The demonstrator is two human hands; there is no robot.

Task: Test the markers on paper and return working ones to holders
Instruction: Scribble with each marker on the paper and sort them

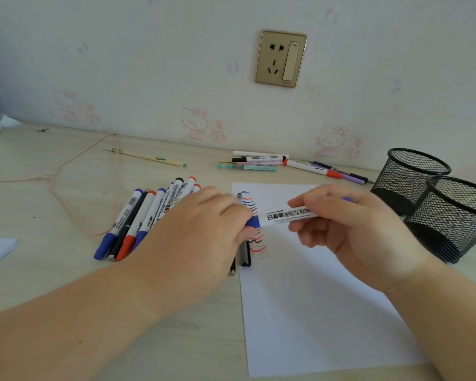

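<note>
Both hands closed on one blue whiteboard marker (283,215), held just above the upper left part of the paper (313,312). Right hand (349,226) wrapped round the white barrel; left hand (204,229) pinching the blue cap (253,222) at the marker's left end. Long axis running almost level, left to right, cap end toward the left hand, tail end poking out past the right-hand fingers. Likely at the point of pulling the cap off, or pushing it back on; cannot tell which. Squiggles (254,229) in blue, red and black already on the paper directly beneath. Two black mesh holders (448,215) standing to the right, just beyond the right hand, so nearer to it for a return. Untested-looking pile of markers (138,218) lying on the bench (66,270) at left, partly under the left hand.
</note>
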